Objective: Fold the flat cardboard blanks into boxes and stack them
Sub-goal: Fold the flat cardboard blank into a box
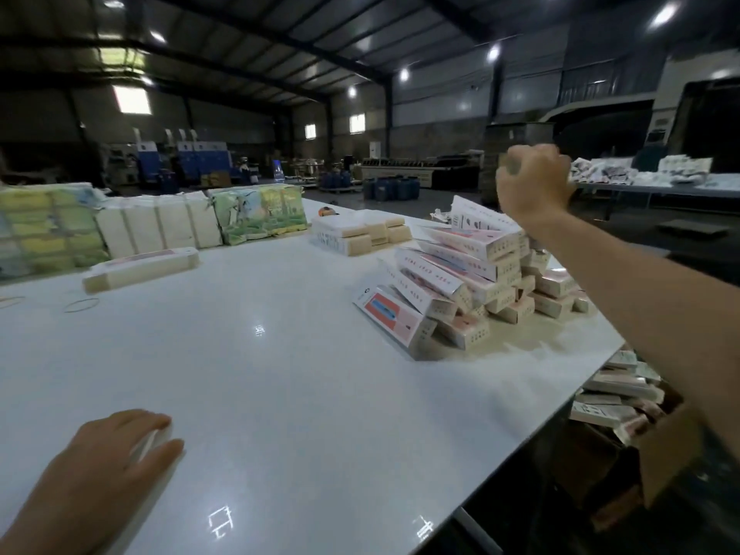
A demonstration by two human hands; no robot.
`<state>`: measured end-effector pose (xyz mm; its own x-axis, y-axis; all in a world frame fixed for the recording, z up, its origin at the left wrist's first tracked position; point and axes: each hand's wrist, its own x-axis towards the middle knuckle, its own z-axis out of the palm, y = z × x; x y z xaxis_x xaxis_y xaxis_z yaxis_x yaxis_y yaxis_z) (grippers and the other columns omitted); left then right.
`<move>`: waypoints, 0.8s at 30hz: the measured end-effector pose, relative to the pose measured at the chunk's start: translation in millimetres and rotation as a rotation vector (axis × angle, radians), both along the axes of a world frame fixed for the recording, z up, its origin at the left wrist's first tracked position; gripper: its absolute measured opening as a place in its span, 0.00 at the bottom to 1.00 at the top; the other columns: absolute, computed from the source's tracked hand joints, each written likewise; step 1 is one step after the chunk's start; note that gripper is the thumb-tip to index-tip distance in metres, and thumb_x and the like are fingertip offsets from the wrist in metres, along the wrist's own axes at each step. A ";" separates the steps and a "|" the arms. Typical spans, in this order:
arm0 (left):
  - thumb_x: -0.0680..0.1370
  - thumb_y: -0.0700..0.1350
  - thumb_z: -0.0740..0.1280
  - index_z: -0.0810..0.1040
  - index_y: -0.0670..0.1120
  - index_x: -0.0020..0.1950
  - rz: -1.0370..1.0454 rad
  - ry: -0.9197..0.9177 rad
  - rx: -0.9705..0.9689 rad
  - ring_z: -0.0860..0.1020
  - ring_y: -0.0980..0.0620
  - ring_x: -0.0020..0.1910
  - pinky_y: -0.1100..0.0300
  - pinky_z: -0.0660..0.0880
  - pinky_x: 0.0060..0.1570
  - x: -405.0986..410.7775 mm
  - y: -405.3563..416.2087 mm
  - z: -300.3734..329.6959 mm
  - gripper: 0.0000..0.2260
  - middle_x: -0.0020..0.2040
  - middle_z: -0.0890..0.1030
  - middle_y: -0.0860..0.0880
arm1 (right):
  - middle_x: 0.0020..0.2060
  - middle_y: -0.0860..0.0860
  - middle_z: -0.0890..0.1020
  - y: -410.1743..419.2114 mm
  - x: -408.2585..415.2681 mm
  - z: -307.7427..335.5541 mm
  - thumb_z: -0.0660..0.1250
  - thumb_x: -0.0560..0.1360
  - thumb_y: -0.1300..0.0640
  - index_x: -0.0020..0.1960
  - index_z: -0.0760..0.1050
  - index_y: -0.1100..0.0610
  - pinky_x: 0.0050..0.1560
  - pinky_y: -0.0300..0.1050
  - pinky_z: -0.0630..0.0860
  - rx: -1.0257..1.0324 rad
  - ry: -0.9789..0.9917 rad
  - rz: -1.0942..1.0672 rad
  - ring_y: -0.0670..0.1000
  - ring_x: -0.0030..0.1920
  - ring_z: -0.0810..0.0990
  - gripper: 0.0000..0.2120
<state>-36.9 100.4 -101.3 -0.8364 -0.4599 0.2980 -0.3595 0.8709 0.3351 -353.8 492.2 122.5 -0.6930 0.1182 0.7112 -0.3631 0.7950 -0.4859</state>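
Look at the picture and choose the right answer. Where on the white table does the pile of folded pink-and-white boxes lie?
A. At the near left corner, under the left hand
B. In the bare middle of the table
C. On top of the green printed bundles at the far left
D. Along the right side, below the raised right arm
D: the pile of folded boxes sits by the right edge of the table, beneath the raised right hand.

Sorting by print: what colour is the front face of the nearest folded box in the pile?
Head view: the nearest folded cardboard box has a red-pink panel with a blue stripe.
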 end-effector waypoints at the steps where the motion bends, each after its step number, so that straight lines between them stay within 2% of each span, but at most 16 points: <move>1: 0.68 0.66 0.61 0.80 0.56 0.51 0.007 -0.010 0.010 0.75 0.47 0.56 0.46 0.72 0.58 0.0 20.5 19.5 0.20 0.52 0.79 0.55 | 0.64 0.56 0.73 -18.2 16.1 1.8 0.60 0.78 0.55 0.65 0.74 0.55 0.64 0.56 0.64 0.005 0.088 0.114 0.58 0.65 0.68 0.17; 4: 0.76 0.54 0.66 0.79 0.49 0.58 0.037 -0.016 0.018 0.72 0.48 0.61 0.52 0.68 0.62 4.4 43.9 37.7 0.14 0.59 0.78 0.51 | 0.57 0.54 0.80 -78.4 74.4 -15.7 0.62 0.78 0.58 0.60 0.78 0.57 0.62 0.55 0.71 0.091 0.157 0.554 0.53 0.57 0.76 0.13; 7: 0.77 0.55 0.62 0.77 0.50 0.61 0.030 0.000 0.028 0.70 0.51 0.63 0.57 0.65 0.62 8.4 52.1 40.6 0.16 0.62 0.76 0.53 | 0.54 0.50 0.83 -133.8 130.2 -70.2 0.63 0.78 0.56 0.56 0.81 0.54 0.59 0.51 0.74 0.312 0.039 0.851 0.50 0.53 0.79 0.11; 10: 0.77 0.55 0.62 0.75 0.51 0.61 0.046 -0.002 0.040 0.68 0.53 0.63 0.60 0.65 0.61 9.3 51.9 38.2 0.15 0.62 0.74 0.55 | 0.58 0.49 0.80 -175.0 161.2 -136.0 0.60 0.79 0.51 0.58 0.79 0.51 0.61 0.48 0.70 0.572 -0.162 0.882 0.52 0.59 0.75 0.13; 13: 0.76 0.54 0.63 0.76 0.52 0.60 0.046 0.031 0.045 0.67 0.54 0.63 0.61 0.64 0.59 10.1 49.9 35.9 0.14 0.61 0.74 0.56 | 0.59 0.48 0.77 -191.5 169.9 -177.5 0.58 0.79 0.51 0.58 0.79 0.51 0.58 0.46 0.70 0.700 -0.222 0.880 0.53 0.60 0.73 0.14; 15: 0.76 0.55 0.63 0.77 0.53 0.60 0.046 0.011 0.051 0.67 0.54 0.63 0.60 0.64 0.60 8.6 48.2 34.6 0.15 0.62 0.75 0.55 | 0.60 0.46 0.76 -192.7 167.8 -186.3 0.58 0.79 0.50 0.60 0.78 0.49 0.59 0.45 0.69 0.668 -0.215 0.898 0.52 0.60 0.72 0.13; 17: 0.75 0.55 0.64 0.79 0.54 0.57 0.050 -0.008 0.162 0.70 0.53 0.61 0.57 0.66 0.60 6.0 44.6 37.5 0.13 0.59 0.77 0.55 | 0.60 0.45 0.77 -191.4 165.3 -189.4 0.59 0.79 0.51 0.59 0.78 0.48 0.58 0.44 0.69 0.632 -0.197 0.907 0.50 0.60 0.72 0.12; 19: 0.74 0.53 0.67 0.81 0.52 0.48 0.060 0.052 0.416 0.76 0.54 0.49 0.54 0.73 0.55 6.9 30.6 54.7 0.08 0.49 0.80 0.53 | 0.60 0.44 0.77 -191.6 164.6 -191.2 0.60 0.79 0.52 0.58 0.79 0.48 0.58 0.44 0.69 0.621 -0.184 0.905 0.49 0.59 0.72 0.12; 21: 0.74 0.50 0.70 0.81 0.45 0.45 0.148 0.166 0.560 0.77 0.51 0.41 0.56 0.74 0.46 12.8 -1.3 77.4 0.08 0.45 0.82 0.48 | 0.59 0.44 0.77 -192.1 165.4 -192.6 0.61 0.79 0.53 0.58 0.79 0.49 0.57 0.43 0.68 0.618 -0.179 0.905 0.48 0.59 0.72 0.12; 24: 0.73 0.53 0.70 0.79 0.42 0.51 0.482 0.105 0.362 0.78 0.46 0.47 0.56 0.73 0.47 42.6 -67.4 103.1 0.16 0.51 0.81 0.44 | 0.57 0.44 0.78 -193.1 165.9 -193.3 0.62 0.78 0.55 0.56 0.80 0.50 0.55 0.42 0.68 0.591 -0.170 0.908 0.48 0.57 0.73 0.11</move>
<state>5.6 32.9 1.8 -0.4836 -0.8668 0.1213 -0.6339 0.4424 0.6344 -187.9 299.1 -70.8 -0.4440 -0.8140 0.3747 -0.8956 0.3892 -0.2156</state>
